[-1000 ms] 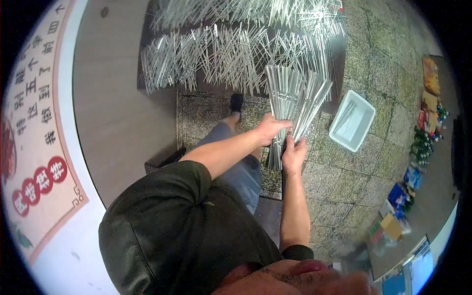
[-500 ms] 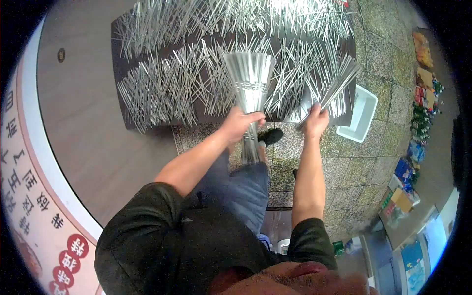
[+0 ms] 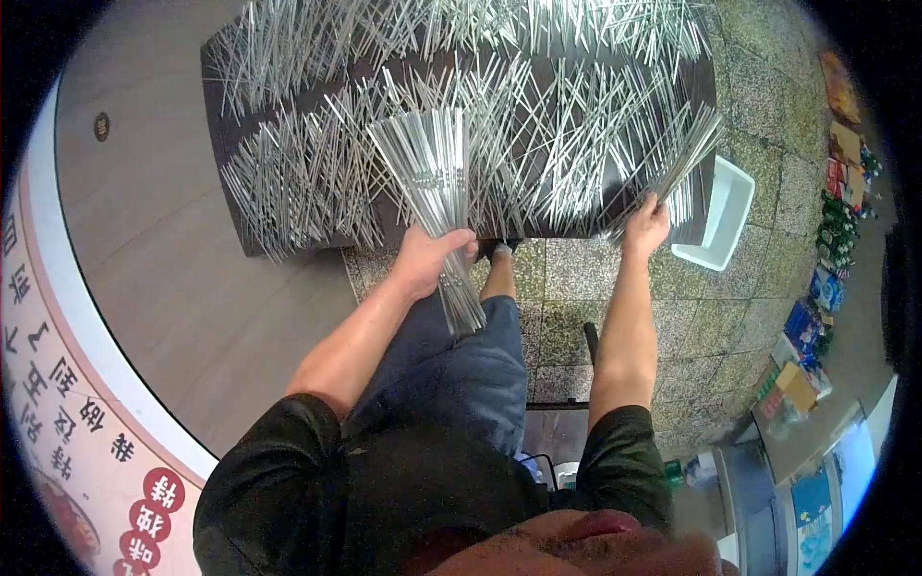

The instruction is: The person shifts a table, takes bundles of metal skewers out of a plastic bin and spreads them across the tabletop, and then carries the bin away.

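Observation:
My left hand point(image 3: 429, 257) is wrapped round the narrow middle of a thick bundle of silvery metal sticks point(image 3: 432, 182), which fans out above the fist. Over at the table's right front corner, my right hand point(image 3: 647, 227) grips a thinner bundle of the same sticks point(image 3: 688, 158), tilted up to the right. Beneath both bundles lies a dark table point(image 3: 384, 219) strewn with loose metal sticks point(image 3: 298, 182) in two broad rows.
A white plastic tub point(image 3: 720, 216) is on the tiled floor point(image 3: 672, 317) right of the table. Boxes and packages point(image 3: 805, 322) line the far right. A wall sign with red circles point(image 3: 158, 490) is at lower left.
The sticks, held together in front of me earlier, are now split between my hands. My left hand has moved left, my right hand right and up. The table appears lower and wider in view.

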{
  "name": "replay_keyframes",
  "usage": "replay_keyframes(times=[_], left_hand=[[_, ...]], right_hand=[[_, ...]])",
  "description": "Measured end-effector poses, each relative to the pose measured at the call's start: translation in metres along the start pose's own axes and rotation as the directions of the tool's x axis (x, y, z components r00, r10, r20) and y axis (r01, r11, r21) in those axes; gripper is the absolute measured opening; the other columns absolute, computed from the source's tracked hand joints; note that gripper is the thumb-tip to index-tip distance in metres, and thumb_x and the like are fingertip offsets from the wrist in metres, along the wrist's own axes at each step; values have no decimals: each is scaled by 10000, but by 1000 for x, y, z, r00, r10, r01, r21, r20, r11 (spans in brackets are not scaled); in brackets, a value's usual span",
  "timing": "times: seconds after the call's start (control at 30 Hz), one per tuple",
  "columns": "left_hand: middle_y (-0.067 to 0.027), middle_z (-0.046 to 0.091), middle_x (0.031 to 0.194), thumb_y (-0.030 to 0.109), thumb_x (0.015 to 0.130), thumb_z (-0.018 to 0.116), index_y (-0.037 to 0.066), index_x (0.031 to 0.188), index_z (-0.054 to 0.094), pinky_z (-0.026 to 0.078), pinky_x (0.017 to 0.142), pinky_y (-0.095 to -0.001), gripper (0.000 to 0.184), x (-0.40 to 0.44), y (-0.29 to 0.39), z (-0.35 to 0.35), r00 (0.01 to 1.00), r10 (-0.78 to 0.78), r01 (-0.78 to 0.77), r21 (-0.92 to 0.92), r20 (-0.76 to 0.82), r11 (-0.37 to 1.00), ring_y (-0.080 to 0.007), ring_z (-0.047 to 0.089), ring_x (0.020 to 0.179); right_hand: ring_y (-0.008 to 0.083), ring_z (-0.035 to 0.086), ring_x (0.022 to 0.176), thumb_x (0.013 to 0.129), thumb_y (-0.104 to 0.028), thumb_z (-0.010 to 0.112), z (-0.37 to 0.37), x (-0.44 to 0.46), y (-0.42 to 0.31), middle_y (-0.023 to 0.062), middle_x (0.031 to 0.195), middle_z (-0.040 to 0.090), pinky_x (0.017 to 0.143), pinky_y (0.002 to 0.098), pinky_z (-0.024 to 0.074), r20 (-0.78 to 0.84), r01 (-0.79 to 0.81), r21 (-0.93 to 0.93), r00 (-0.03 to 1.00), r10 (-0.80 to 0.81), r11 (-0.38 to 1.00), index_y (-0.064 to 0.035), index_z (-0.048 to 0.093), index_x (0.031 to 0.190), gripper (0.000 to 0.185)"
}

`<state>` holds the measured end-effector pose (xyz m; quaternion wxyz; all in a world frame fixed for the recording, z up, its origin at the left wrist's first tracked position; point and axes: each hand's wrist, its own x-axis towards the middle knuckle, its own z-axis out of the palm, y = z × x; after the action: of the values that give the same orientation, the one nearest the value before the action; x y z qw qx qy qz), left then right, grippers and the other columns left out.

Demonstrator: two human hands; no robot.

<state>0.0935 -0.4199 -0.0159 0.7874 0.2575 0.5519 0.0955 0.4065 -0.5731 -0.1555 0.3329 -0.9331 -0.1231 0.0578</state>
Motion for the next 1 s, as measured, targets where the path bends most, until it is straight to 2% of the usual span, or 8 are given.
replay_keyframes(times=[0.2,0.33,0.47,0.67,0.73,0.8,0.93,1.0], left_hand=[[-79,636,828,35,833,641,-24,977,605,522,656,-314,160,3,-14,26,999,18,-19,-16,-33,1000,-173,633,724],[-88,638,814,21,834,632,-29,963,604,528,662,-314,141,11,-21,37,1000,-8,8,-15,3,1000,-178,632,724],[-98,643,806,34,842,628,-23,933,608,534,641,-327,109,14,-24,47,1000,-19,20,-36,22,999,-194,630,718],[-93,639,789,77,848,628,-14,920,611,519,623,-327,117,15,-25,47,998,26,-24,-34,49,999,-193,620,695],[-91,640,790,79,846,632,-14,919,611,519,630,-328,120,12,-21,45,997,60,-58,-36,53,998,-195,622,700],[-87,642,788,81,837,645,-14,919,610,515,633,-326,131,10,-20,43,999,34,-32,-81,23,996,-188,622,706],[-90,631,798,34,823,639,-22,930,590,504,683,-328,130,13,-30,34,999,4,-10,-154,-41,988,-186,609,711],[-91,636,790,73,828,652,-17,964,587,500,666,-326,175,16,-39,24,997,70,-73,-169,-26,983,-192,617,716]], right_hand=[[331,543,622,928,-317,541,-13,12,18,216,710,600,621,422,435,30,40,-53,999,-38,998,39,607,829,375],[414,560,664,907,-335,549,-18,17,7,241,710,601,619,454,428,57,0,14,998,-1,1000,27,597,778,387],[391,547,634,909,-340,552,-15,20,-1,229,679,586,600,441,424,99,12,-41,995,-7,999,24,594,777,389],[239,592,638,918,-322,532,-15,25,16,136,702,643,625,369,456,126,46,5,991,-47,999,20,627,823,367],[338,622,713,919,-326,512,-25,27,6,194,769,651,687,422,471,153,-54,23,987,50,998,27,634,866,377],[333,624,713,922,-339,497,-29,32,9,191,769,657,703,418,472,181,-29,-12,983,31,1000,27,637,854,398],[225,597,699,934,-291,510,-26,34,-7,127,747,651,696,357,472,214,116,75,968,-130,990,47,621,893,358],[223,625,739,946,-283,503,-23,33,-23,130,790,669,722,357,484,303,78,18,950,-79,997,46,629,906,354]])
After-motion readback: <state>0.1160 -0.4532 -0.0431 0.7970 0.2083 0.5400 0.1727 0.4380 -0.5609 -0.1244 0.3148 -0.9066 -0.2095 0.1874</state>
